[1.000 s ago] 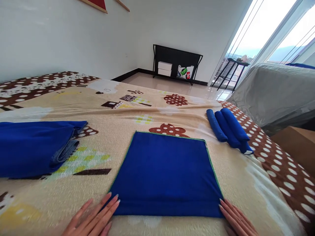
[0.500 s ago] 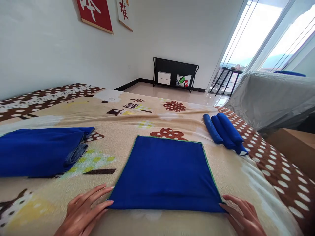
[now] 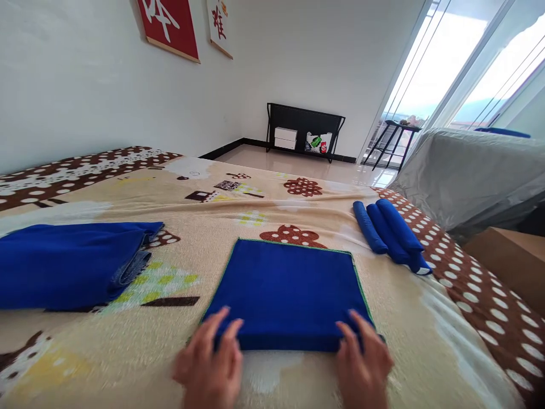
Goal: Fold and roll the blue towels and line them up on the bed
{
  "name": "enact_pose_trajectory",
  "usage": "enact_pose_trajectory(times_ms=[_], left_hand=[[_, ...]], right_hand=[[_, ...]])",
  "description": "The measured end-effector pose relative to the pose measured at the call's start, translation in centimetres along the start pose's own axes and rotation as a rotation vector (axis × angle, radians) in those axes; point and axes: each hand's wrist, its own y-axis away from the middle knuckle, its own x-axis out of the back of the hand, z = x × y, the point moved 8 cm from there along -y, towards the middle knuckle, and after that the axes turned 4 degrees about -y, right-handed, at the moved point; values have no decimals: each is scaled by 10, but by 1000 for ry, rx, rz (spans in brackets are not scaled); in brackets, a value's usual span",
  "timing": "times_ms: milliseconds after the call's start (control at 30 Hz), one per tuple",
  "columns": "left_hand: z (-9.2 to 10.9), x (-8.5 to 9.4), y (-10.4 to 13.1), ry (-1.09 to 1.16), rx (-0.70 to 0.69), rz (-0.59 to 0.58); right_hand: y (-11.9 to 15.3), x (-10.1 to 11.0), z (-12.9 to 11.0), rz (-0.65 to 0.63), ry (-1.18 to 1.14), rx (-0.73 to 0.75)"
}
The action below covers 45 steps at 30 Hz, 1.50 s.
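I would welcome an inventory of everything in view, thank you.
flat cloth: one, blue, on blanket, centre
cloth rolls: at least three, blue, blanket's right side
folded cloth: count unclear, blue, blanket's left side
blanket: one, cream and brown, under cloths
wall hangings: two, red and white, left wall
rack: one, black, far wall
small boxes: two, white, on rack
bag: one, multicoloured, on rack
stool: one, black, by window
window: one, clear, far right
covered furniture: one, grey, right
blue item: one, behind furniture
carton: one, brown, lower right
left hand: one, bare, flat cloth's near left
right hand: one, bare, near right
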Motion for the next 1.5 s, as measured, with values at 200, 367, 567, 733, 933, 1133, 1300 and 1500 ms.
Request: enact_pose_trajectory(times_ms=[200, 367, 567, 733, 933, 1133, 1300, 1500], left_hand=[[55, -12, 7, 215, -465, -120], [-45, -6, 16, 51, -274, -185], [18, 3, 4, 75, -348, -119], [48, -19, -6, 93, -483, -206], [-47, -27, -2, -17, -313, -324], [-63, 1, 4, 11, -369, -155], [-65, 4, 15, 160, -441, -230], [-84, -11, -3, 367, -258, -245]], right_hand=[[1, -4, -63, -170, -401, 401], [27, 3, 48, -230, -148, 234], [9, 0, -18, -160, -194, 206], [-13, -20, -59, -264, -264, 285], [18, -15, 58, -278, -30, 128], [21, 12, 72, -221, -74, 240], [26, 9, 79, -188, -216, 238], [13, -15, 97, -280, -332, 162]])
